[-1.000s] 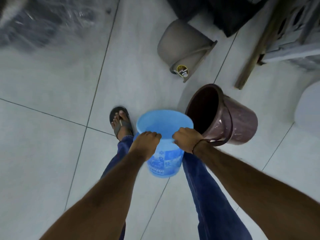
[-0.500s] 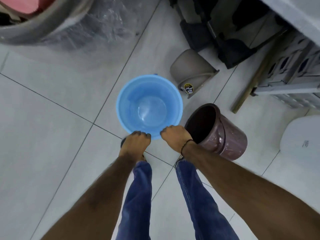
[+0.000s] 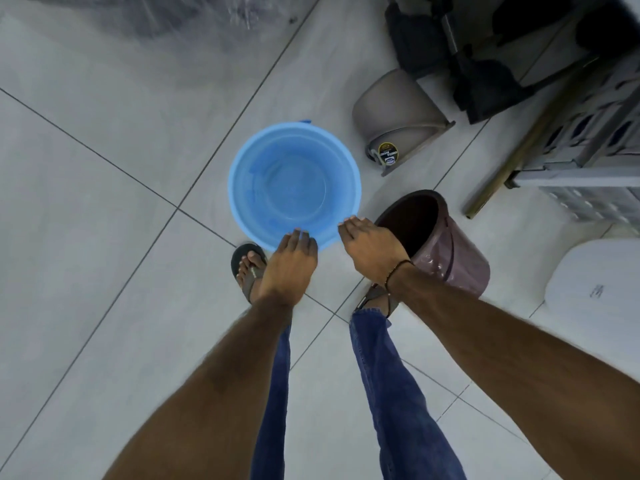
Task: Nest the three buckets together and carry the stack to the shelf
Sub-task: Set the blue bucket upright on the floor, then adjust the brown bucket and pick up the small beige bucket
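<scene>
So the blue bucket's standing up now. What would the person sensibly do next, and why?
Probably reach the right hand to the maroon bucket beside it and lift it. The blue bucket stands upright and empty, both hands look open at its near rim, the left hand too, and the maroon and beige bucket lie tipped, un-nested.

The floor (image 3: 104,202) was large pale grey tiles with thin dark joints. A grey slatted crate (image 3: 588,150) stood at the right. Clear plastic sheeting (image 3: 156,15) lay at the top left.
</scene>
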Motion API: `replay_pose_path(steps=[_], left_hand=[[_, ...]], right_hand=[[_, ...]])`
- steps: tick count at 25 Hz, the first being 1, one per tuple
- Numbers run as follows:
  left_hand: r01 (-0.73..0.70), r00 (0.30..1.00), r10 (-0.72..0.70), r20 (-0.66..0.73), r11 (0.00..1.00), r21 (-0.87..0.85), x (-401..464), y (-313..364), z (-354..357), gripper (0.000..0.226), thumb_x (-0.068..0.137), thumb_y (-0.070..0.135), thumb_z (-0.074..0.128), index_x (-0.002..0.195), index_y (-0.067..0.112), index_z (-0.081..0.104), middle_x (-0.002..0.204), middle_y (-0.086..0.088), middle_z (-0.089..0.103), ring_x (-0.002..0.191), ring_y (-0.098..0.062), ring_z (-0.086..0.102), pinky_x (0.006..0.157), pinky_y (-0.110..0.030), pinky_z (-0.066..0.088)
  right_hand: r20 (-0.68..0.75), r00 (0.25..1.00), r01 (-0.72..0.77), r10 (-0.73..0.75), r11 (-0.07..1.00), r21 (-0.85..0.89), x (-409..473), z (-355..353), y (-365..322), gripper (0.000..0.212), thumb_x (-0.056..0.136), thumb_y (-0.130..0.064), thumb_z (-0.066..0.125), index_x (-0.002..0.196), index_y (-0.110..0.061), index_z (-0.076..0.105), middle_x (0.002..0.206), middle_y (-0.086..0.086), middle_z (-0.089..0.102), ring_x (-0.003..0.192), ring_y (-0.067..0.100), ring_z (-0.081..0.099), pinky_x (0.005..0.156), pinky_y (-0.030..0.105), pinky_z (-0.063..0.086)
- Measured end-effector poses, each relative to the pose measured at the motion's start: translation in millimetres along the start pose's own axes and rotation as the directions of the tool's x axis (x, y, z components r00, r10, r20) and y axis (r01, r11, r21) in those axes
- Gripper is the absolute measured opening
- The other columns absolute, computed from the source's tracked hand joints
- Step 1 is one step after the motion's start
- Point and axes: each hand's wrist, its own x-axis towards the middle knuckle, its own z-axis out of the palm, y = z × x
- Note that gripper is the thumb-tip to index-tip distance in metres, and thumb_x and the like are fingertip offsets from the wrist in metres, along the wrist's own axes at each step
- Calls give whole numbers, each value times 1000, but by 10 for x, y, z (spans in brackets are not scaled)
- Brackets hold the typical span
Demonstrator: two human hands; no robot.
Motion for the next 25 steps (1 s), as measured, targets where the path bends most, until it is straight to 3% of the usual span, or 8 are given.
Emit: replay_pose_path(steps=[3,5,7,9,12,16,21,25], left_hand=[[-120,988,76,-131,922,-369,119,654,-140,44,81,-1,44,122,-2,61,124,-23,66,112,-38,64,95,-44,54],[-3,1000,-7,-15,809,-588,253,1171,-146,42,89,4,51,131,4,55,129,-18,64,111,-35,63,91,-43,55],[199,980,-122,160,686,-699,428,1622,19,46,97,13,48,143,7,42,140,-17,55,120,-35,58,97,-46,52],[288,957,-150,249,603,-744,607,1915,257,49,99,13,45,147,5,35,146,-20,49,127,-37,52,102,-49,47],[271,961,-118,249,564,-780,816,2089,525,31,97,13,42,125,8,53,121,-19,66,104,-39,64,85,-50,54],[146,983,-32,182,734,-664,827,2176,291,25,95,15,49,118,13,58,112,-13,71,92,-37,68,78,-47,58],[-190,968,242,63,877,-441,1017,2396,-413,25,92,24,59,117,22,60,107,-3,72,89,-24,69,79,-35,59],[-504,861,503,72,864,-12,1312,2546,-574,26,85,17,67,111,16,70,106,-3,74,94,-21,66,85,-32,53]], right_hand=[[55,996,-64,63,998,16,-305,-17,514,53,86,-21,54,134,2,50,135,20,58,127,31,53,108,40,42],[162,983,-89,90,996,-13,-468,87,850,68,86,-46,52,135,1,48,138,19,54,129,31,49,109,41,41],[273,961,-3,30,995,-99,-590,286,1105,58,95,-34,46,142,-1,39,147,18,45,137,30,40,115,42,32],[302,951,122,-58,973,-195,-668,544,1273,47,99,-18,42,143,-2,38,149,16,43,140,29,37,118,41,24],[308,932,258,-191,946,-195,-733,712,1401,31,96,-12,46,123,-10,60,127,10,64,121,28,56,111,41,35],[338,935,148,-109,985,-91,-1088,457,1553,21,95,-10,51,106,-14,68,108,7,69,102,30,66,77,41,52],[329,922,-270,206,949,164,-1834,246,1750,23,96,-14,50,113,-12,65,113,11,68,103,34,65,80,41,53],[324,812,-580,485,733,355,-2072,560,1617,26,94,-9,47,115,-12,62,115,15,65,104,36,63,84,42,52]])
